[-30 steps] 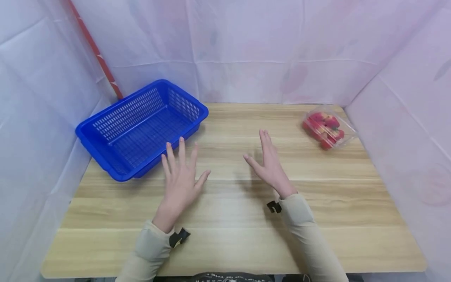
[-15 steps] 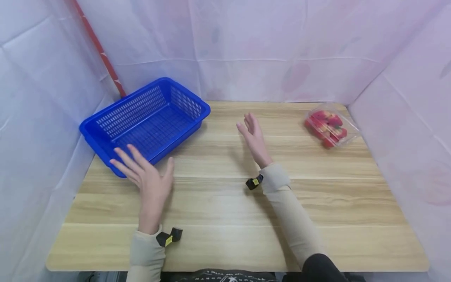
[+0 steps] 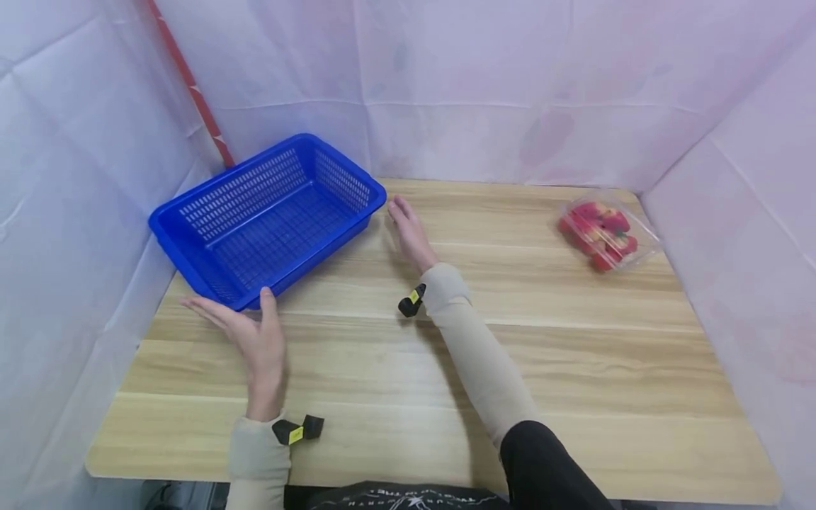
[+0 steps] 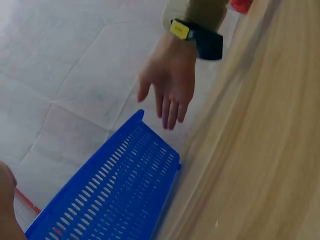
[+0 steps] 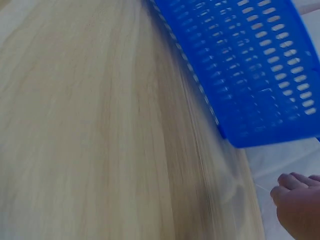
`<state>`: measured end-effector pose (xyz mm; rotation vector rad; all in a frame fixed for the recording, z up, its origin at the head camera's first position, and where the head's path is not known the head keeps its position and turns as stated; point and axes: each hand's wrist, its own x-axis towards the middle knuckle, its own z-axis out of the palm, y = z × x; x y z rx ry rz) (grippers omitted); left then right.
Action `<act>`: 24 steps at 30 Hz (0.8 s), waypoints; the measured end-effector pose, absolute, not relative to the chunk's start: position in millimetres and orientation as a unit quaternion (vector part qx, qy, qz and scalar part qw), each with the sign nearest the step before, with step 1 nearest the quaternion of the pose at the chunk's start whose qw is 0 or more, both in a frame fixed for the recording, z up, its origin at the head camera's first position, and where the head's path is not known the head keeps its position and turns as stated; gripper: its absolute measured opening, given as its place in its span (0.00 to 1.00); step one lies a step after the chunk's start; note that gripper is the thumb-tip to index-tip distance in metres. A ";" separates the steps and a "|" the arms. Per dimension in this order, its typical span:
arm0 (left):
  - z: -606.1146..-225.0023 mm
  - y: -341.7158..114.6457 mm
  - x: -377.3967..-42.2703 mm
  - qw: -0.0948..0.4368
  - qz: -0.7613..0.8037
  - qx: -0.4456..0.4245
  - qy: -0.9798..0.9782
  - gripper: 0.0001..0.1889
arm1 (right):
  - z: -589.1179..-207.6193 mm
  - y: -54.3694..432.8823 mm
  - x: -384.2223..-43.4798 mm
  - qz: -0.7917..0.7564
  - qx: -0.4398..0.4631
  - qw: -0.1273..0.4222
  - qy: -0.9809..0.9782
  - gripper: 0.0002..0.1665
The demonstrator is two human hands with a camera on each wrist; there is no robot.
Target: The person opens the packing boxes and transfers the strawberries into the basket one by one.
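Note:
A blue plastic basket [image 3: 321, 248] with slotted walls stands at the back left of the wooden table, its inside bare. My left hand [image 3: 255, 343] is at its front left corner, fingers straight and spread, the thumb pointing up at the rim. Beyond the basket's right end, my right hand [image 3: 413, 234] has its fingers extended, fingertips close to the right corner. In the left wrist view the right hand [image 4: 172, 82] shows its palm side, apart from the basket [image 4: 110, 185]. The right wrist view has the right hand [image 5: 300, 205] below the basket's corner [image 5: 250, 115].
A clear plastic box [image 3: 640, 248] of red and yellow fruits [image 3: 599, 230] lies at the table's back right. Pale cloth walls [image 3: 446, 92] enclose the table [image 3: 574, 368] at the back and both sides. A red strip [image 3: 191, 85] runs down the back left corner.
My left hand has moved left, to the basket's front left corner, and turned. My right hand has gone left and away from me to its right end. The basket keeps its place.

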<state>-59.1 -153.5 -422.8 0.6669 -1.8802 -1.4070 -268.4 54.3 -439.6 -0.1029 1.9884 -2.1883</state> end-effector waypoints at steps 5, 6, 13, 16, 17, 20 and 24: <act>-420.0 -153.7 -60.8 0.343 -0.663 0.261 -0.612 0.50 | -435.2 35.5 -272.4 -0.808 -0.059 0.094 0.579 0.30; -422.6 -155.3 -61.9 0.341 -0.680 0.266 -0.592 0.50 | -434.3 32.4 -273.1 -0.816 -0.061 0.091 0.567 0.29; -431.0 -160.2 -64.1 0.349 -0.721 0.253 -0.543 0.42 | -431.0 22.6 -270.7 -0.795 -0.035 0.086 0.600 0.25; -431.2 -161.0 -64.3 0.357 -0.732 0.229 -0.533 0.40 | -429.5 23.9 -268.6 -0.794 -0.032 0.087 0.600 0.25; -431.1 -161.3 -64.5 0.355 -0.734 0.228 -0.533 0.40 | -428.9 24.9 -267.9 -0.793 -0.031 0.086 0.602 0.25; -429.7 -162.5 -64.9 0.341 -0.738 0.232 -0.534 0.39 | -427.2 30.1 -264.1 -0.794 -0.030 0.088 0.600 0.25; -427.3 -166.3 -66.9 0.325 -0.746 0.224 -0.536 0.39 | -424.4 39.4 -255.5 -0.800 -0.021 0.089 0.593 0.24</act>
